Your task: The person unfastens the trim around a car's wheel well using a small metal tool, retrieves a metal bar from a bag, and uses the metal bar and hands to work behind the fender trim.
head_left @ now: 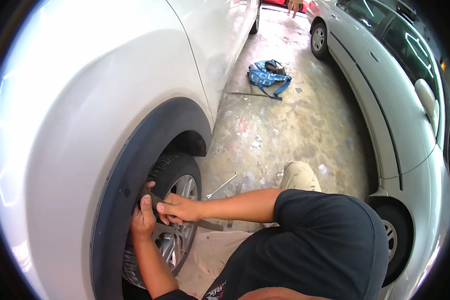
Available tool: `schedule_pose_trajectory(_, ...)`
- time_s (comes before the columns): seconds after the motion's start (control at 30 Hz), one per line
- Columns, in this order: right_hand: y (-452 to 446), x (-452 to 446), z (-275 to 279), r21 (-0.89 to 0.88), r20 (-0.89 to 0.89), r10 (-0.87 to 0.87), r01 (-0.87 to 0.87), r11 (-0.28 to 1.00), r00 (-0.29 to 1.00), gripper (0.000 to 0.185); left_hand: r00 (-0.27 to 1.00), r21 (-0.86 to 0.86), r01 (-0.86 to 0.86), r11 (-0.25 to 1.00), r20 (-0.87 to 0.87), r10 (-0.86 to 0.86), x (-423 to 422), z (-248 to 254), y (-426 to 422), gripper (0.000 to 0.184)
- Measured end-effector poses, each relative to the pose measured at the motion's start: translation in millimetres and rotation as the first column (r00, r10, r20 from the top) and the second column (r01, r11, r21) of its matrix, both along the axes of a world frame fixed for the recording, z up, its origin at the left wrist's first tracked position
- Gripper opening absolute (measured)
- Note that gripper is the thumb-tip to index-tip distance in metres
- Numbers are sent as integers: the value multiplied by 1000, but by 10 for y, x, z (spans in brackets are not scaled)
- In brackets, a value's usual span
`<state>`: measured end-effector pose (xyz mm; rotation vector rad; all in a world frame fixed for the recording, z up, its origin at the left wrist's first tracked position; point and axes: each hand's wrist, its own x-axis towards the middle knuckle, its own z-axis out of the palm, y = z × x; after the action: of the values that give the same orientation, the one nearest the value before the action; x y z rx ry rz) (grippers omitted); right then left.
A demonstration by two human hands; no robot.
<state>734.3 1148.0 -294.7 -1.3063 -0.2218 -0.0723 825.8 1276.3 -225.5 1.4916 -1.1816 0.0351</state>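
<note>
At the front wheel of a white car, my right hand (180,207) is closed round a dark, flat piece (156,200) whose end sticks out towards my left hand. A grey-brown strip (210,226) shows below my right wrist; whether it belongs to the same piece I cannot tell. Close beside it, my left hand (143,220) is closed at the edge of the black wheel-arch trim (130,165), thumb up. What its fingers grip is partly hidden. Behind both hands stands the tyre (177,167) with its silver alloy rim (189,186).
A wrench (222,185) lies on the stained concrete floor (285,125). Further off are a blue backpack (267,75) and a thin bar (242,93). A silver car (385,110) stands to my right. A person's legs (294,7) show in the far background.
</note>
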Motion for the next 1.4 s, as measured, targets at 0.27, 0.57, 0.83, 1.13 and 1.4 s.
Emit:
schedule_pose_trajectory(0.27, 68, 129, -34, -7, 77, -87, 88, 996, 993, 79, 1000, 44, -10, 999, 29, 8, -5, 28, -17, 43)
schedule_pose_trajectory(0.57, 301, 22, -16, 116, 18, -21, 19, 993, 1000, 78, 994, 50, 34, 998, -102, -29, -27, 75, 49, 47)
schedule_pose_trajectory(0.83, 415, 2, 328, 244, -204, -116, 165, 956, 972, 77, 989, -75, 17, 997, -147, -28, 28, 63, 15, 32)
schedule_pose_trajectory(1.13, -171, -11, -61, -199, -18, -303, 294, 935, 953, 59, 988, 42, 73, 996, -136, -67, -24, 140, 23, 30)
schedule_pose_trajectory(1.4, -656, 176, 155, -531, 216, -355, 415, 739, 909, 62, 972, -104, -211, 972, 84, 220, 32, 85, 26, 23)
